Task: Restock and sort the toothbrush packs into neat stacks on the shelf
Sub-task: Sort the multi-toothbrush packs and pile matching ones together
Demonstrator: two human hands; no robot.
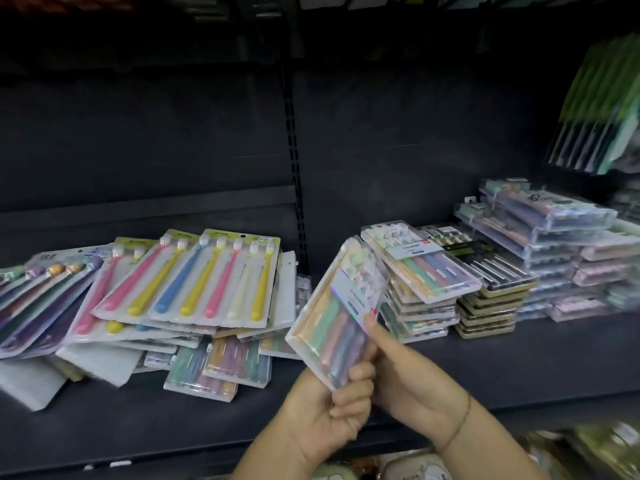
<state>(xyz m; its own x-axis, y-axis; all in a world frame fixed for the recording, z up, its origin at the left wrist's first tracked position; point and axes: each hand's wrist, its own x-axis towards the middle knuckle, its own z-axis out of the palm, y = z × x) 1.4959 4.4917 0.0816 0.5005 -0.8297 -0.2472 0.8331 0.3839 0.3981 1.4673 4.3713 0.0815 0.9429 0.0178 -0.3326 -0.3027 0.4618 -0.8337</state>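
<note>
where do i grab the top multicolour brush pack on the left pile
Pinch the near edge of the multicolour brush pack, coming from the front: it lies flat atop the left pile, and that edge faces you, raised on the packs beneath. Free the right hand from the clear pack first.

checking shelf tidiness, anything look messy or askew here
Yes: the left pile is askew, its packs fanned out and overlapping at different angles. The right stacks sit squarer.

Held pack (337, 306) label unreadable; green hanging packs (602, 109) (blurred) cut by right edge.
</note>
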